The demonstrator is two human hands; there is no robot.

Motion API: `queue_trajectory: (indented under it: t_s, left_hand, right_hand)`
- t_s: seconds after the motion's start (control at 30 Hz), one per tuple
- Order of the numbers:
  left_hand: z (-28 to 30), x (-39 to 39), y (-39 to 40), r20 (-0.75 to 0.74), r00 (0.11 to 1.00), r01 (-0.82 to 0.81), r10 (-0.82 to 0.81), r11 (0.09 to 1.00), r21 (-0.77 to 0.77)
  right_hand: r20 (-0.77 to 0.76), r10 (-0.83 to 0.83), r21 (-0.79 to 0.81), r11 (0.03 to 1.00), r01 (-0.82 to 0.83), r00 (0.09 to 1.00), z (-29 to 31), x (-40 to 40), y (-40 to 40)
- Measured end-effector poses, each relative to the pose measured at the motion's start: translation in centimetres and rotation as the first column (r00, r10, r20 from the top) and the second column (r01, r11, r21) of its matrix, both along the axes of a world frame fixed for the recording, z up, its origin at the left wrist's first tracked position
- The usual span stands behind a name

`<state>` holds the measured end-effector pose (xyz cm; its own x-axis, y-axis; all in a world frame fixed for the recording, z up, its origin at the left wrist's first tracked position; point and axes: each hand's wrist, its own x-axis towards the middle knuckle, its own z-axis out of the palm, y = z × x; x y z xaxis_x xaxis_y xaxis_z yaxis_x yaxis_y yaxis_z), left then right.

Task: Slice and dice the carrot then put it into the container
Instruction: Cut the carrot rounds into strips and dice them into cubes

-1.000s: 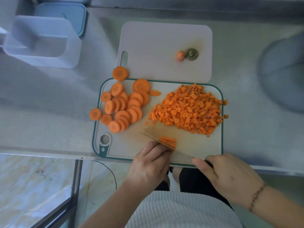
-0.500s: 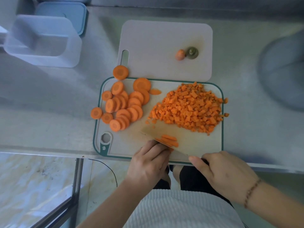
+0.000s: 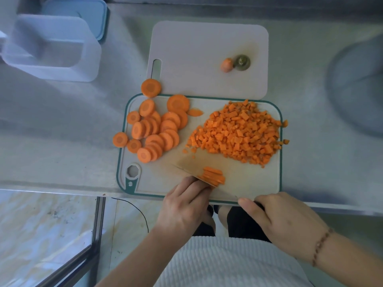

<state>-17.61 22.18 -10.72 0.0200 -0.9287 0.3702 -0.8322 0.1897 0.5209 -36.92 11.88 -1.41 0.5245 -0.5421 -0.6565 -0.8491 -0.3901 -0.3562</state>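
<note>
1. Steel surface [image 3: 62, 129]: teal-rimmed board [image 3: 277, 179] at the near edge; container [image 3: 51, 48] set far left, well apart.
2. Rounds [image 3: 153, 129] are heaped on the left of the board, dice [image 3: 238, 133] on the right.
3. Strips [image 3: 213, 176] are pinned by the curled fingers of the left hand [image 3: 184, 206].
4. Knife [image 3: 190, 172] is gripped by the right hand [image 3: 284, 216].
5. Step judged: dicing. Strips are to be turned and cross-cut next.
</note>
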Motion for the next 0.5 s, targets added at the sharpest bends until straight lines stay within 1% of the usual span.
queue_trajectory:
  t_s: [0.1,0.23,0.4,0.5]
  left_hand:
    - [0.1,0.1,0.1,-0.002,1.000,-0.012,0.012,1.000,-0.016]
    - [-0.5,0.0,0.7,-0.010,0.999,-0.048,0.048,0.998,-0.050]
    - [-1.0,0.2,1.3,-0.028,0.999,-0.046,0.046,0.999,-0.005]
    - [-0.9,0.0,1.3,-0.043,0.998,-0.051,0.051,0.999,0.005]
  right_hand:
    - [0.033,-0.049,0.000,0.999,0.049,0.998,0.6,-1.7,0.0]
    - [-0.014,-0.053,0.049,0.997,0.054,0.998,0.5,-2.6,0.4]
    - [-0.048,0.001,0.021,1.000,0.000,0.999,0.1,-1.0,0.4]
    - [-0.006,0.012,0.041,0.999,-0.011,1.000,-0.4,1.0,0.3]
